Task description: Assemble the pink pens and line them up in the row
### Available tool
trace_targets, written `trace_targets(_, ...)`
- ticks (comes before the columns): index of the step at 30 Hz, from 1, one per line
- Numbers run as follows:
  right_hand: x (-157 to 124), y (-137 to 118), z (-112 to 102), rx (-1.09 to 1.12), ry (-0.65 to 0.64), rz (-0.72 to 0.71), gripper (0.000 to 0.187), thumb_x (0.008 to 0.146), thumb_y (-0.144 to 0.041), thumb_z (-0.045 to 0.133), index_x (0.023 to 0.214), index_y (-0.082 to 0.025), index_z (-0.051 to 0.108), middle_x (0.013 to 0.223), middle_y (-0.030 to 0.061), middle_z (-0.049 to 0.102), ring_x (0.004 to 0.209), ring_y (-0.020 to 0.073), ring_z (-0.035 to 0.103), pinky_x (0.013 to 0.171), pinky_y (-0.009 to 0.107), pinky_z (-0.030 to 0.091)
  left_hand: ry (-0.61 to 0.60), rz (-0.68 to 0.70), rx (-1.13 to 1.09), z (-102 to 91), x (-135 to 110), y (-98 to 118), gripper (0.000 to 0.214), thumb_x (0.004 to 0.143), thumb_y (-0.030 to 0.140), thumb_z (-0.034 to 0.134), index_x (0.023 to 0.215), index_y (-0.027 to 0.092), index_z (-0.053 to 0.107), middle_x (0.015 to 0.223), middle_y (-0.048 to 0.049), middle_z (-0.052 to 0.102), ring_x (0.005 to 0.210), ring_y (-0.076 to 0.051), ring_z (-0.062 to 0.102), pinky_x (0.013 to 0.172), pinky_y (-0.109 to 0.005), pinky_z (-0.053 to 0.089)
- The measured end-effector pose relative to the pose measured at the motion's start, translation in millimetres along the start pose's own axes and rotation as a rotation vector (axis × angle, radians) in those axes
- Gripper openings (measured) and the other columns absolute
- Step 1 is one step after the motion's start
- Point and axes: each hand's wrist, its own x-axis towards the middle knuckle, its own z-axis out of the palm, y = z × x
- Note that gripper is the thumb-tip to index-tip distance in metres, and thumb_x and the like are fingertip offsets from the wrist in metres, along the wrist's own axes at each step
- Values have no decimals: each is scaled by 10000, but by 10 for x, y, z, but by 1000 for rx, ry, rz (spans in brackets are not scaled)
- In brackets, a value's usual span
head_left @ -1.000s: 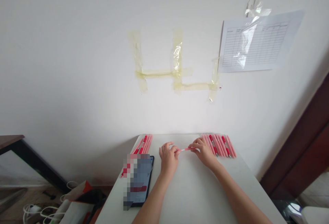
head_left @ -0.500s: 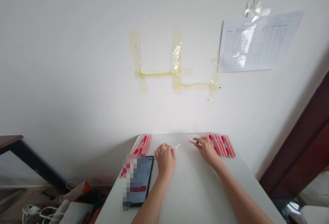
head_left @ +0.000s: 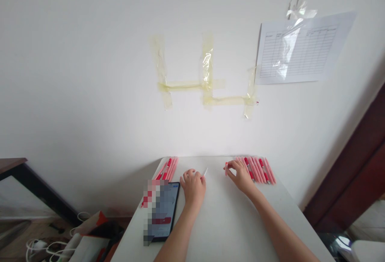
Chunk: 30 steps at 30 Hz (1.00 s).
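My left hand (head_left: 193, 185) rests low over the white table, fingers curled around a pen whose thin whitish end (head_left: 205, 171) pokes out past the thumb side. The rest of that pen is hidden by the hand. To the right, my right hand (head_left: 240, 175) pinches a short pink piece (head_left: 226, 168), which looks like a pen cap, upright between thumb and fingertips. A gap of bare table separates the two hands. Beside my right hand lies a row of pink and red pens (head_left: 260, 170). A smaller group of similar pens (head_left: 170, 169) sits beyond my left hand, at the table's left.
A phone (head_left: 165, 214), partly blurred out, lies left of my left forearm on the white table (head_left: 231, 230). The wall behind carries yellowed tape (head_left: 207, 69) and a taped printed sheet (head_left: 297, 53). Cables and boxes (head_left: 87, 230) stand on the floor at left.
The pink piece in my right hand has turned from lying sideways to upright. In my left hand, the pen's whitish end now points more steeply away from me.
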Motion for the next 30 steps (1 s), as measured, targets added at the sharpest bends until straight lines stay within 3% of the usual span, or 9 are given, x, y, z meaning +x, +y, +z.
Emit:
trace_targets(9,5,12,10,27,-20,41,70,931,-293,582,905,-251,631,983,50,724,987,257,647,911,439,499,4,3,10,11,3,4,198,913,287,578,915,214,762,1222,-106,644,1231,-305,513,1083,-539,351)
trace_targets(14,5,50,14,2,64,-9,83,954,-286,542,947,-251,617,1059,62,711,1043,260,622,968,470,472,10,9,13,17,4,-6,202,916,286,572,914,211,760,1220,-107,642,1228,-307,516,1082,-543,355)
trace_targets(18,-8,58,26,-36,-1,32,82,944,-307,563,911,-255,617,989,58,704,997,264,618,955,481,472,6,10,16,18,0,-4,205,916,289,570,910,208,758,1219,-109,644,1230,-311,515,1079,-539,357)
trace_targets(23,-9,126,60,3,55,3,115,971,-311,507,955,-256,607,1070,67,705,1053,260,614,985,483,466,0,2,6,21,0,-2,197,912,287,577,921,210,758,1229,-109,645,1233,-310,514,1079,-532,353)
trace_targets(30,-17,158,63,-45,31,39,111,956,-299,517,1004,-244,601,1019,78,709,1013,262,639,1009,501,452,-10,-1,3,-6,4,4,206,918,294,573,925,211,761,1242,-105,644,1246,-311,510,1073,-520,357)
